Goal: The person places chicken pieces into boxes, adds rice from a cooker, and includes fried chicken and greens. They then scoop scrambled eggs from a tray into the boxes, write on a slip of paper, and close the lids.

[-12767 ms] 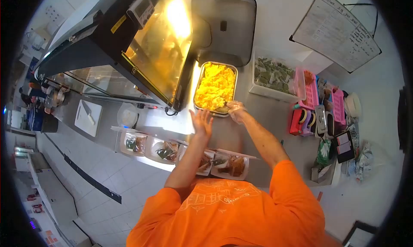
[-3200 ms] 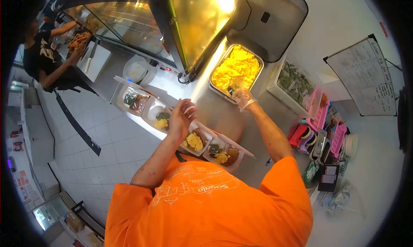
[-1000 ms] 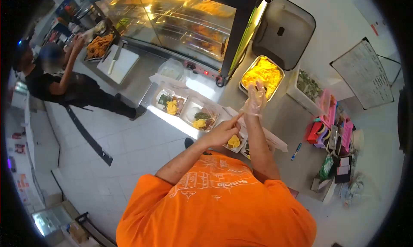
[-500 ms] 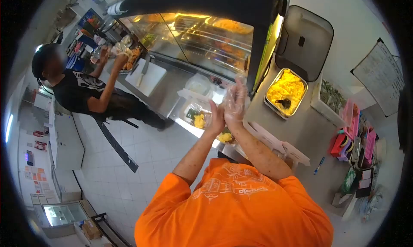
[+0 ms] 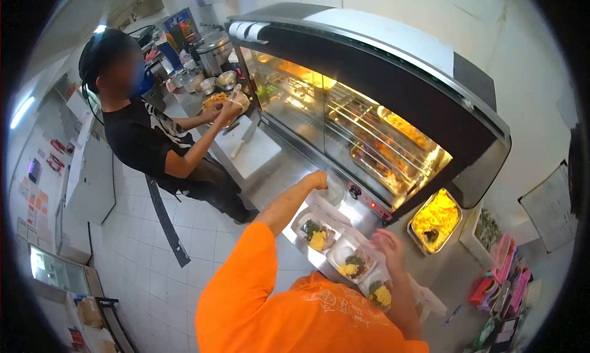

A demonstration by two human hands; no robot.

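Meal trays [image 5: 337,249] are set in a row along the near edge of the tabletop [image 5: 279,181], in front of the warmer [image 5: 369,125], seemingly so that each can be reached in turn; yellow egg and dark greens are held in the three that can be seen. The left hand [image 5: 316,179] is stretched past the far tray toward the foot of the warmer, closed into a loose fist, fingers together; whether anything is gripped cannot be told. The right hand [image 5: 388,248] is held just above the nearest tray [image 5: 380,291], fingers spread apart and nothing clasped, as though just lifted from the food. A steel pan [image 5: 435,221] of scrambled egg is placed under the right end of the warmer, near the trays, with a scoop left in it. At the right edge of the tabletop pink baskets [image 5: 505,273] are kept, their contents too small to tell. At the far end a person in black [image 5: 147,141] is occupied with food over a white board [image 5: 252,150]; pots [image 5: 212,48] are ranged behind.
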